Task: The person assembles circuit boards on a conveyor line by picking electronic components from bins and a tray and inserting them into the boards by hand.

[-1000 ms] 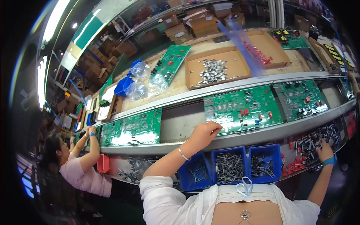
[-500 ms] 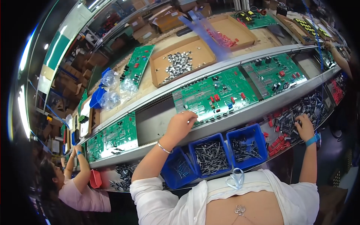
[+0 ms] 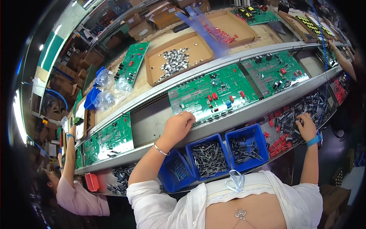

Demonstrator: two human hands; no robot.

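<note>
My left hand (image 3: 179,126) is at the near left edge of a green circuit board (image 3: 198,102) lying on the metal rail track. Its fingers are curled together, and whatever they may hold is hidden. The board carries red block parts, small cylinders and a blue part. Over to the right, my right hand (image 3: 306,128) rests among loose black capacitors (image 3: 310,105), its thumb and fingers bent into a pinch. Anything between those fingertips is too small to make out. Red block capacitors (image 3: 280,147) lie just left of that hand.
Before me stand blue bins: a left one (image 3: 164,178), a middle one (image 3: 204,143) and a right one (image 3: 260,139), holding leaded parts. More boards (image 3: 280,78) sit along the track. Beyond it is a cardboard tray (image 3: 152,68) of metal pieces. A co-worker (image 3: 78,192) reaches over the track at left.
The whole view has shifted slightly. My left hand stays by the board's near edge, and my right hand stays at the capacitor pile with its fingers more bent. The left co-worker's arm stretches farther forward.
</note>
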